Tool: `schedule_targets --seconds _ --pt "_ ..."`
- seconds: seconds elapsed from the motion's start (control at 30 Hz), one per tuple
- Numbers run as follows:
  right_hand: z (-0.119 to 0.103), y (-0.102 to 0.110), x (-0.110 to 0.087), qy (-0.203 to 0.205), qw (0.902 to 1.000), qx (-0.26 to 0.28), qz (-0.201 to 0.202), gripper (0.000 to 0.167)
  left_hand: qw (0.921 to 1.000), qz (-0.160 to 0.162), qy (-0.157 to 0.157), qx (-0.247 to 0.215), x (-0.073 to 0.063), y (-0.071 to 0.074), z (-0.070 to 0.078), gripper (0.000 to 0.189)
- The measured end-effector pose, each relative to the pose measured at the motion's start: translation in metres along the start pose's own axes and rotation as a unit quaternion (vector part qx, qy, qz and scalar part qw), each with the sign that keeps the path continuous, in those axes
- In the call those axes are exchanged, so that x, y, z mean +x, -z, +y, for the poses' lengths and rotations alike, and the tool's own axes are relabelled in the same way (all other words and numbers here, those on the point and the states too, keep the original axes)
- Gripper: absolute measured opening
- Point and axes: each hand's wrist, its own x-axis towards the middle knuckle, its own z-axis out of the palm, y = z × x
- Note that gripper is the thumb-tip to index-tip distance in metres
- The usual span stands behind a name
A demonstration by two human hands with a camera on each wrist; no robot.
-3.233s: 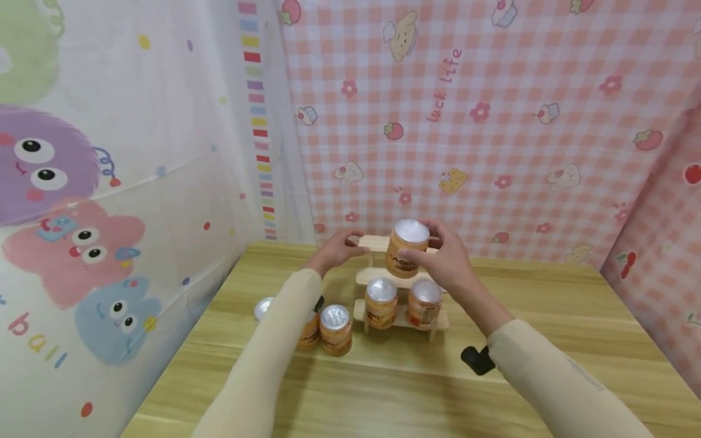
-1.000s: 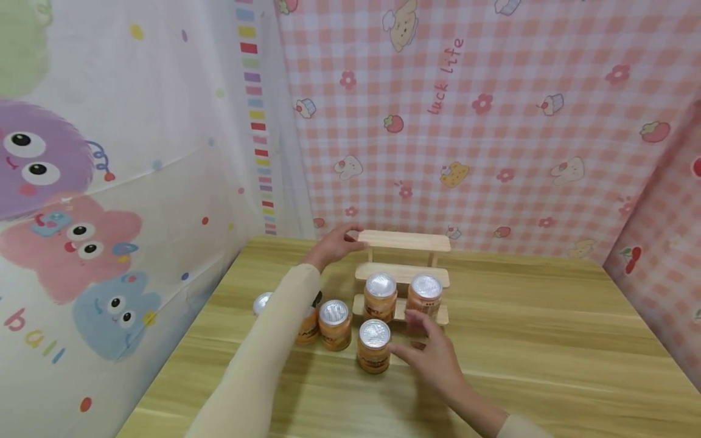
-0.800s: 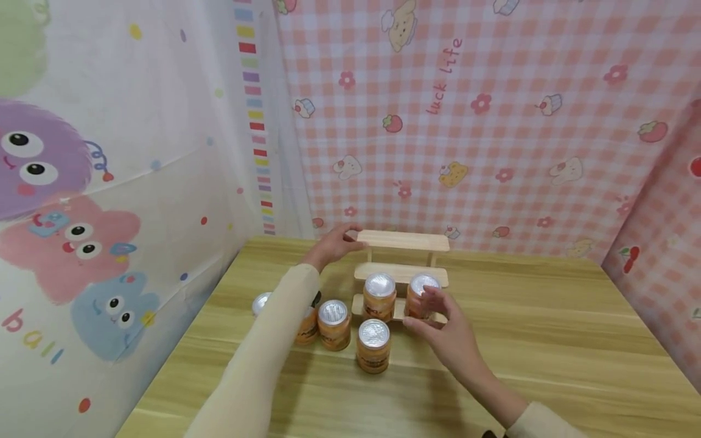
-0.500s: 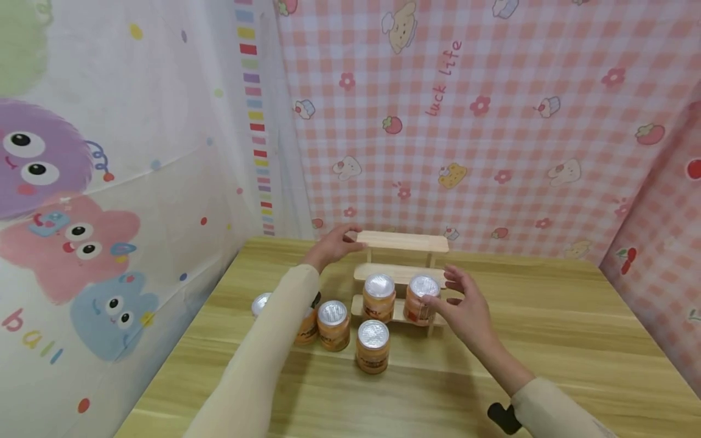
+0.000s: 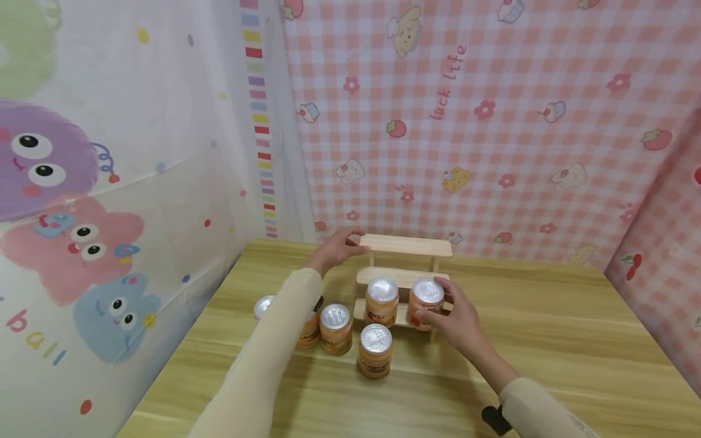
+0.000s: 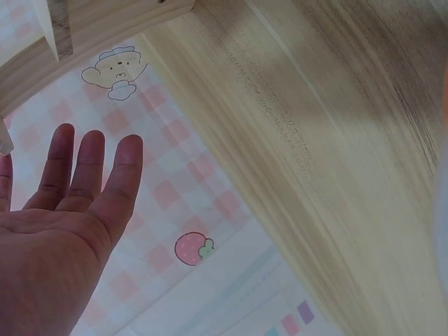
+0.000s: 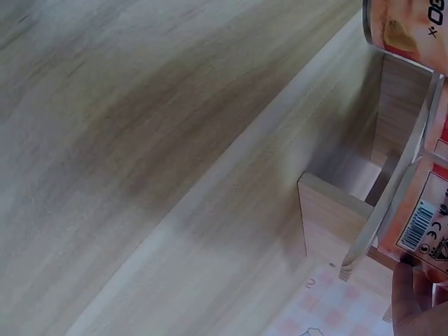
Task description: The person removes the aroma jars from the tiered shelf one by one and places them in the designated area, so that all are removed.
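A small three-tier wooden rack stands at the back of the table. My left hand pinches the left end of its top board; in the left wrist view three fingers stretch out straight beside the wood. On the bottom tier sit two orange cans with silver lids, a left can and a right can. My right hand grips the right can, thumb in front and fingers behind. In the right wrist view, fingertips lie against its barcoded side.
Another orange can stands on the table before the rack, with one more can to its left. Further cans, including a silver-lidded can, are partly hidden by my left sleeve. Patterned cloths hang behind and at both sides.
Earlier my right hand held a can up at the rack; that can now stands on the table in front. The hand has moved to the bottom tier's right can and closed round it. My left hand stays put.
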Motion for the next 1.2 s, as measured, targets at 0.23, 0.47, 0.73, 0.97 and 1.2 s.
schedule_targets --seconds 0.23,0.47,0.73,0.97,1.2 --pt "0.000 0.001 -0.002 -0.009 0.9999 0.006 0.008 0.077 1.0000 0.000 -0.005 -0.001 -0.001 -0.002 0.002 0.044" --pt "0.001 -0.004 -0.018 -0.012 0.9996 0.024 -0.010 0.075 1.0000 -0.001 0.000 0.004 -0.003 -0.002 -0.001 0.044" --pt "-0.003 -0.011 -0.035 -0.005 0.9987 0.044 -0.024 0.077 1.0000 0.002 0.001 0.000 -0.002 -0.001 0.001 0.045" --pt "0.004 -0.020 -0.046 -0.022 0.9977 0.055 -0.033 0.077 1.0000 0.003 0.004 -0.005 -0.002 -0.001 0.000 0.046" --pt "0.016 -0.030 -0.052 -0.015 0.9979 0.051 -0.037 0.076 1.0000 0.001 0.000 -0.003 -0.001 0.000 0.001 0.046"
